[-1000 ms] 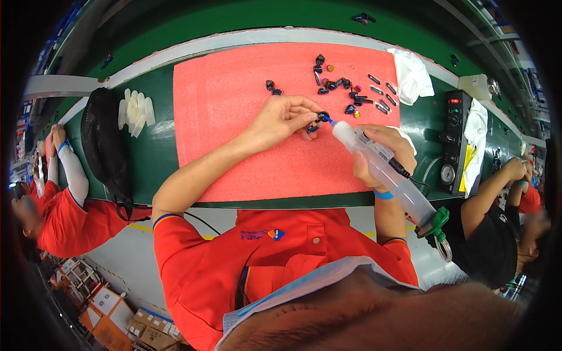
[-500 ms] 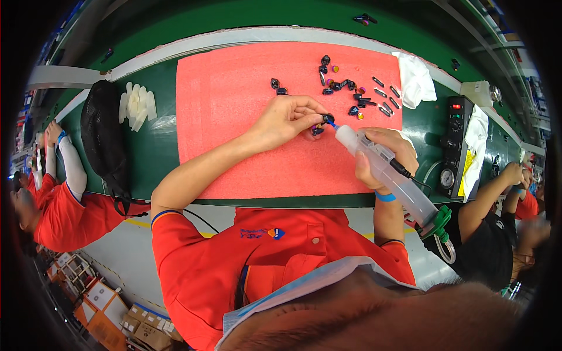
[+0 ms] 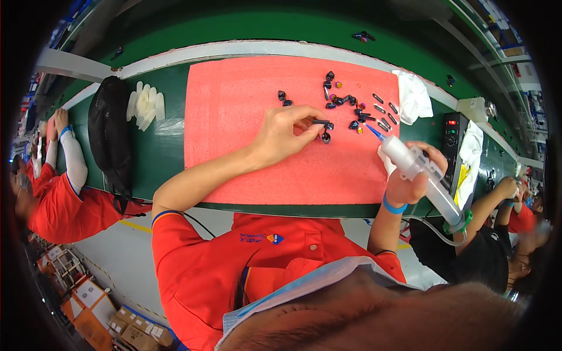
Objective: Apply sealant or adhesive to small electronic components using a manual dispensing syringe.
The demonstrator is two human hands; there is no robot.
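Over the pink foam mat [image 3: 228,117], my left hand [image 3: 281,136] pinches a small dark earbud shell [image 3: 327,125] by its stem. Just below it a second dark earbud piece [image 3: 326,138] lies on the mat. My right hand [image 3: 405,188] wraps round a clear dispensing syringe [image 3: 440,198] with a blue needle tip and a green end cap. The needle tip points up and left, apart from the shell and close to a cluster of dark earbud parts [image 3: 350,100]. Several slim dark strips [image 3: 380,109] lie to the right of that cluster.
A black mesh bag [image 3: 109,134] and pale finger cots [image 3: 146,105] sit left of the mat. White cloth [image 3: 414,96] lies at its upper right. A black dispenser box [image 3: 454,143] stands farther right. Other people sit on both sides.
My right hand has drawn the syringe right and away from the earbud shell. My left hand still pinches the shell, whose stem now shows between the fingertips.
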